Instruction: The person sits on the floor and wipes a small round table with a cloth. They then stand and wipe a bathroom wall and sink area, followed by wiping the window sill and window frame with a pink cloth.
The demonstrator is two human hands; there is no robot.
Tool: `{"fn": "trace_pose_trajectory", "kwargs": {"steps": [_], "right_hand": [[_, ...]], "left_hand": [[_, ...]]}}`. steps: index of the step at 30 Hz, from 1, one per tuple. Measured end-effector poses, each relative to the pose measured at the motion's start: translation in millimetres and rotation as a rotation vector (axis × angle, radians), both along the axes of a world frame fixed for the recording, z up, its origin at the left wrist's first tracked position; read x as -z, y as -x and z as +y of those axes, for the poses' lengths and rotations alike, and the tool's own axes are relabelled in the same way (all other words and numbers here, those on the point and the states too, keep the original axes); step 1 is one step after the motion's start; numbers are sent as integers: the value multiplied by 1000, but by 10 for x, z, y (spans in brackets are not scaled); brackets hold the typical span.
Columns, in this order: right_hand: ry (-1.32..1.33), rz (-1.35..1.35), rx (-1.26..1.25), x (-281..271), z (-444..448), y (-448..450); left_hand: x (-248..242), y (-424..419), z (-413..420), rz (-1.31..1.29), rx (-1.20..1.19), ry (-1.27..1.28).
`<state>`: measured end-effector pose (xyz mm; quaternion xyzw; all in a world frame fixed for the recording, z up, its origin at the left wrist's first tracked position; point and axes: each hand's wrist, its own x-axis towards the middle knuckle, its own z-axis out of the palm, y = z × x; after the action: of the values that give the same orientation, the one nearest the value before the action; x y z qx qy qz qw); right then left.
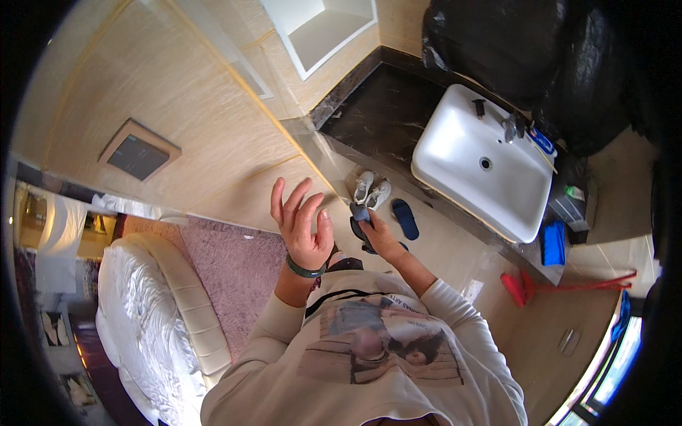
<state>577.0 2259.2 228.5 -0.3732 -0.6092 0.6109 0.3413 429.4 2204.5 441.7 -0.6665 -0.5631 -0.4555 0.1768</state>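
Note:
My left hand (pixel 303 226), with a dark bangle at the wrist, is raised with its fingers spread and slightly curled, holding nothing. It is in front of the tiled wall, left of my right hand (pixel 379 232). The fingers of my right hand are closed around a small grey-blue object (pixel 359 212) whose kind I cannot tell. A black item shows just below that hand; whether it is held too, I cannot tell. White sneakers (pixel 371 190) and a dark blue slipper (pixel 406 219) are on the floor beyond.
A white washbasin (pixel 463 181) with a faucet (pixel 513 128) is set in a dark stone counter (pixel 383 114). A blue cloth (pixel 553 243) lies near its edge. A red-handled tool (pixel 581 285) is at the right. Across a purple carpet (pixel 234 271) stands a bed (pixel 144 319). A wall switch (pixel 139 154) is at upper left.

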Motion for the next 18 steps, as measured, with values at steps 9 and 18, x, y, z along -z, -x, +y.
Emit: {"fn": "trace_pose_trajectory", "kwargs": {"steps": [9, 18], "right_hand": [[-134, 130, 30, -995, 347, 163], [-508, 404, -128, -2557, 654, 861]], "left_hand": [[-51, 273, -66, 64, -155, -38], [-125, 531, 403, 80, -119, -167]]}}
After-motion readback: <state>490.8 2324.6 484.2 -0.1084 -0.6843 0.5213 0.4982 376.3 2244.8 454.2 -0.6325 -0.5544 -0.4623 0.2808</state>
